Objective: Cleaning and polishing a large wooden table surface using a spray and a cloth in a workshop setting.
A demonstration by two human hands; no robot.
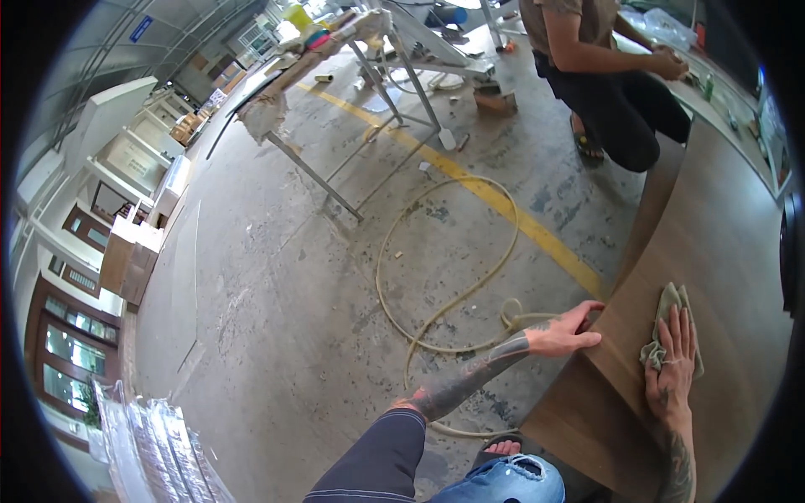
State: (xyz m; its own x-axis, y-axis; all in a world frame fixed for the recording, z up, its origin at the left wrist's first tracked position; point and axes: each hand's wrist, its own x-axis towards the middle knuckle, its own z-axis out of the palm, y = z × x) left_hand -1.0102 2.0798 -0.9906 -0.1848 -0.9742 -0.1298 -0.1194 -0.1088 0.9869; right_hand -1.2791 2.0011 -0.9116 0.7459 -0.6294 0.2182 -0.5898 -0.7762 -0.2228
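Blue denim knee [507, 482], lower edge. Right hand [673, 352]: flat, palm down, fingers extended, pressing a grey-green cloth [668, 331] onto a brown wood panel [713, 251]. Left hand [566, 334]: fingers curled over the panel's near edge. Cream hose [436, 277] looped on concrete floor [277, 277]. Second person [612, 92] crouched beyond.

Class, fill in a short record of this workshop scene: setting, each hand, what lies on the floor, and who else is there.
Setting: workshop with a concrete floor
Left hand: grips the edge of a wooden panel
Right hand: presses a cloth flat on the panel
Floor: looped hose, yellow line
Other person: crouches at the panel's far end
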